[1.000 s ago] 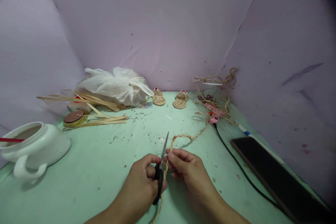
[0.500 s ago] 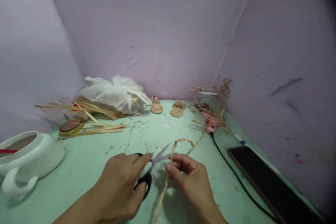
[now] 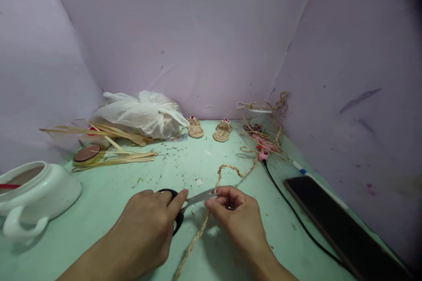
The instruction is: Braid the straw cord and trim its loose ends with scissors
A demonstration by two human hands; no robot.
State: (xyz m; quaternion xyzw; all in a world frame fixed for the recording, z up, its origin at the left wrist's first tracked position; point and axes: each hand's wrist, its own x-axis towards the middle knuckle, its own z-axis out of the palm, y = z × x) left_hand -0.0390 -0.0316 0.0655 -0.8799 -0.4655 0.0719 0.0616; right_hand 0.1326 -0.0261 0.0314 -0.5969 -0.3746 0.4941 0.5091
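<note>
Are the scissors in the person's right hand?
No, the scissors are gripped by the left hand, while the right hand pinches the braided straw cord at the blades.

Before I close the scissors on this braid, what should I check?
1. Left hand grips the scissors: ok.
2. Right hand pinches the braided cord: ok.
3. Cord between the blades: cannot tell; the tips meet it.
4. Right fingers clear of the blades: not ok, they sit beside the tips.
5. Black cable away from the cut: ok, off to the right.
</note>
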